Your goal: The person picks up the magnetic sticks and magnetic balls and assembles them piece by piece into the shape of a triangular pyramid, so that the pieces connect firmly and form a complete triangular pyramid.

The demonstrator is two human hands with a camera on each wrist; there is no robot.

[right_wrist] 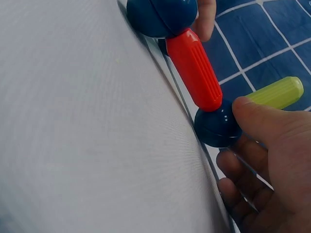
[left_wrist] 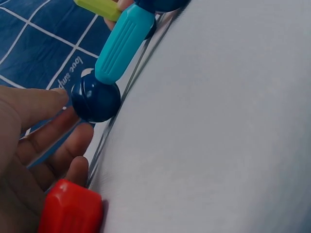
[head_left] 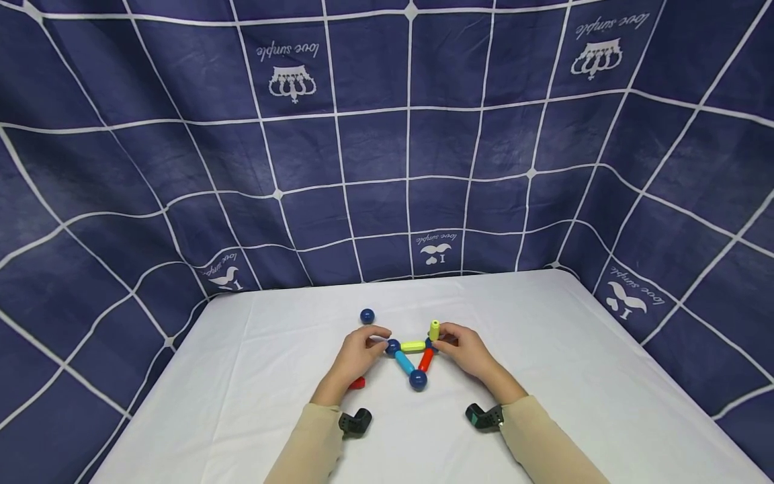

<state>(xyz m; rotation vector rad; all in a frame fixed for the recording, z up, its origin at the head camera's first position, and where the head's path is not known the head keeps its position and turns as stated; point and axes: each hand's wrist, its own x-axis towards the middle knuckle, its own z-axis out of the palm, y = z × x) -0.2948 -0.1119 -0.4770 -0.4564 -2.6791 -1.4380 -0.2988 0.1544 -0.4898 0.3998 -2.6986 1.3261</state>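
Observation:
A triangle of magnetic rods and blue balls lies on the white-covered table. Its sides are a yellow rod (head_left: 413,346), a light-blue rod (head_left: 404,363) and a red rod (head_left: 426,359), with the front ball (head_left: 418,380) nearest me. At the left corner ball (left_wrist: 96,99), my left hand (head_left: 353,356) has its thumb tip right beside the ball and its fingers loosely spread. My right hand (head_left: 468,349) pinches the right corner ball (right_wrist: 218,127), thumb on top and fingers beyond it. A second yellow rod (head_left: 434,330) stands up from that ball.
A loose blue ball (head_left: 367,316) lies behind my left hand. Partly hidden by the left wrist is a red piece (head_left: 357,383). Dark blue checked cloth (head_left: 375,148) hangs behind the table's far edge. Each wrist wears a black camera strap (head_left: 355,423).

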